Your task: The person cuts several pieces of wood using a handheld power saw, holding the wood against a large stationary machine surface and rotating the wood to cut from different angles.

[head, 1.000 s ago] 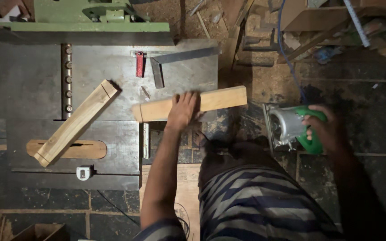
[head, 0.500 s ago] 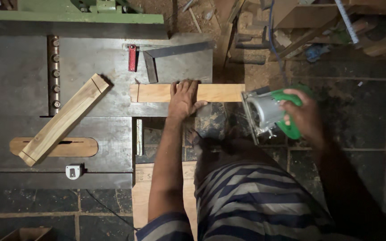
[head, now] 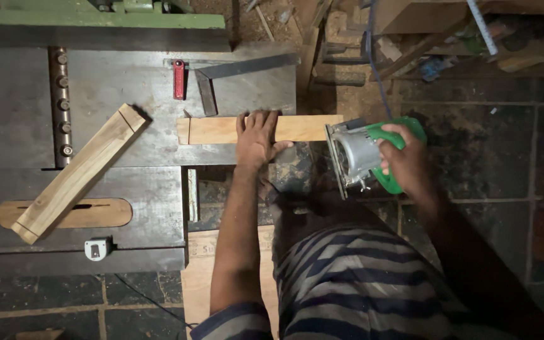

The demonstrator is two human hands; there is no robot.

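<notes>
A dark metal machine table (head: 133,94) fills the left of the view, with a green painted edge along its top and a row of round rollers set in a slot near its left side. An oval wooden insert (head: 64,213) sits in the lower part of the table, and a long wooden block (head: 80,172) lies slanted across it. A metal square (head: 234,75) with a red handle lies near the table's top edge. The floor is dark, dusty tile, with wood offcuts piled at the upper right.

A flat wooden plank (head: 221,130) lies across the table's right edge, its right end reaching out over the floor. The left hand (head: 256,137) presses flat on the plank, fingers spread and open, palm down. The right hand (head: 404,160) is closed around the green handle of a circular saw (head: 360,154), whose metal body sits just at the plank's right end.
</notes>
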